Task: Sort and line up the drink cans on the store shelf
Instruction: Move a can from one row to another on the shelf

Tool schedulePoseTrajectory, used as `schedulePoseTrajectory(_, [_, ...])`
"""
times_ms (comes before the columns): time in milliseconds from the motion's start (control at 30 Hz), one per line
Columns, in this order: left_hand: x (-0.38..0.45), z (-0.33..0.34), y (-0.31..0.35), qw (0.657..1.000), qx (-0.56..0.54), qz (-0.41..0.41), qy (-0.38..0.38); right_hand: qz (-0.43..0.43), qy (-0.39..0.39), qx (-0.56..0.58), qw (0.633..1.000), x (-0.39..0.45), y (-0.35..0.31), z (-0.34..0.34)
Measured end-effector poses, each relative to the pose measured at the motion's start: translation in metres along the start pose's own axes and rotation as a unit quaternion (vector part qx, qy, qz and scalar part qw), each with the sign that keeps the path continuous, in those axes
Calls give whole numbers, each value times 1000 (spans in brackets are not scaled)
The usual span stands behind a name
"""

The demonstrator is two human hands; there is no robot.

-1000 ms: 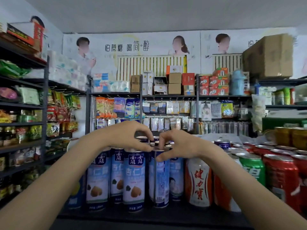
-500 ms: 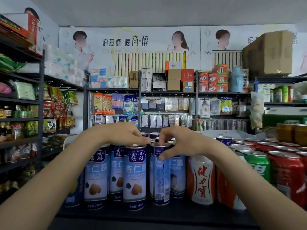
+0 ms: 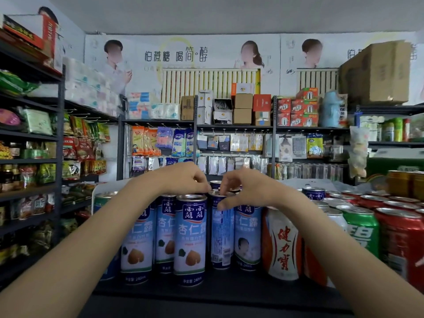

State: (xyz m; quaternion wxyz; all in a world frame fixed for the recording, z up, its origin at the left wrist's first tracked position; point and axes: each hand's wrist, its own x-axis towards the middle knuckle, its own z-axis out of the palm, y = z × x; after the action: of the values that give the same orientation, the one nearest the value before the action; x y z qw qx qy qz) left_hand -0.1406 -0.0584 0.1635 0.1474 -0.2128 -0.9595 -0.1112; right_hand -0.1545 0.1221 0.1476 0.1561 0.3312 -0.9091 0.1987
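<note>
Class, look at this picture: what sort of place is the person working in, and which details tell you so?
Most likely a small convenience store. Rows of drink cans fill the shelf in front, packaged snacks hang from hooks on the racks behind, and a drinks advertisement covers the back wall.

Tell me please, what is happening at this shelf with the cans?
A person is lining up tall blue-and-white drink cans on a dark shelf. The right hand pinches the rim of one blue can whose label faces sideways. The left hand rests on the can tops beside it. Red cans and a green can stand to the right.
</note>
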Motion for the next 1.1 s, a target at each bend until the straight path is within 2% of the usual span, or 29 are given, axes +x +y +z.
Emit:
schedulePoseTrajectory(67, [1, 0, 0, 999, -28, 15, 29, 10, 35, 3, 999, -4, 4, -11])
schedulePoseTrajectory(133, [3, 0, 5, 998, -47, 25, 24, 34, 50, -16, 998, -8, 9, -23])
schedulePoseTrajectory(267, [11, 11, 20, 998, 7, 15, -64, 87, -33, -87, 992, -17, 12, -27])
schedulePoseTrajectory(333, [14, 16, 25, 997, 33, 15, -71, 99, -40, -102, 989, -21, 10, -21])
schedulePoseTrajectory(667, [17, 20, 26, 998, 50, 2, -37, 113, 62, -110, 985, -25, 7, 10])
schedulePoseTrajectory(767, [17, 22, 26, 998, 52, 0, -31, 111, 82, -76, 988, -25, 12, 9])
schedulePoseTrajectory(900, [18, 24, 28, 999, 49, -8, -21, 81, 187, 66, 977, -24, 8, -8])
schedulePoseTrajectory(1100, [16, 19, 28, 999, 1, -20, -34, 36, 382, 227, 895, -15, 0, -61])
